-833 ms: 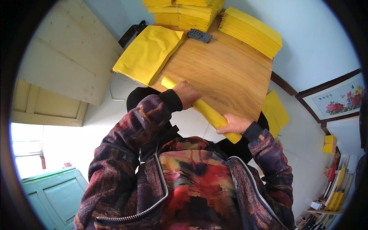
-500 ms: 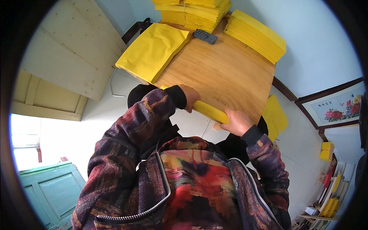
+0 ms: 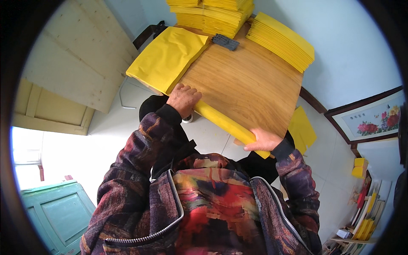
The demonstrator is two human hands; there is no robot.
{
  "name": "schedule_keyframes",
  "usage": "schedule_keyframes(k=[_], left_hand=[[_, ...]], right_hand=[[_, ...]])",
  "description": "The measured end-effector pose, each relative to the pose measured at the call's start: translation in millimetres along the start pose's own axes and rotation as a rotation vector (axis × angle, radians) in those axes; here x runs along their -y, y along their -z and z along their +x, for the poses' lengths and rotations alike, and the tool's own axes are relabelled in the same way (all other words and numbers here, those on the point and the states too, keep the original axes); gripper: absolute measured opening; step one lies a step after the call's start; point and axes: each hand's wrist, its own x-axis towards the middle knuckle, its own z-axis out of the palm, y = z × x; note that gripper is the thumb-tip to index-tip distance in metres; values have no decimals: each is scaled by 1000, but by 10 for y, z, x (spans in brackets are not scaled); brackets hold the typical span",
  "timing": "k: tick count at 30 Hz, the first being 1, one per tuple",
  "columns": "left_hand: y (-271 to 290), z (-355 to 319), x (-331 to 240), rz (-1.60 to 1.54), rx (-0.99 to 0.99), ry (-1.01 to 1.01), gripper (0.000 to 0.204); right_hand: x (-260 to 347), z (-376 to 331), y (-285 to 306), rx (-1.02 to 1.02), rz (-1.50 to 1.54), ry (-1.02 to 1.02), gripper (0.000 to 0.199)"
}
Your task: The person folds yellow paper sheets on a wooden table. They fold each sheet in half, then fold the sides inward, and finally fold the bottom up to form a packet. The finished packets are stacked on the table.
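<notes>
Where the patterned jacket sleeves (image 3: 140, 170) rise from the lower edge, both hands close on 1 bundle of yellow envelopes (image 3: 225, 123) held edge-on along the near edge of the wooden table (image 3: 250, 85). At the bundle's right end the right hand (image 3: 262, 140) grips it, fingers curled over the top and thumb below. At its other end the left hand (image 3: 182, 98) clamps it, knuckles up and fingertips reaching onto the tabletop. Between the 2 hands the bundle runs as a slanted yellow bar, touching the table's front edge.

Just beyond the left hand, a flat pile of yellow envelopes (image 3: 168, 57) lies on the table's left corner and overhangs its side. Farther back near the middle, a small dark grey ridged object (image 3: 225, 41) rests on the bare wood. To its right, a tall stack of envelopes (image 3: 282, 40) sits at the right rear edge, and another large stack (image 3: 212, 15) fills the far end.

Off the table to the right, a loose yellow envelope (image 3: 302, 129) lies on the pale floor, and a framed flower picture (image 3: 374, 119) leans by the wall.
</notes>
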Motion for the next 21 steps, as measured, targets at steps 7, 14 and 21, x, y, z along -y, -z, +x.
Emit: schedule_keyframes(k=[7,14,21], left_hand=[[153,-87,180,9,-67,352,41],[231,-200,79,10,-132,497,54],[287,8,-683,75,-19,-121,86]], right_hand=[[70,-62,12,13,172,77,71],[10,-93,44,-96,258,50,58],[78,-60,53,-61,237,-50,53]])
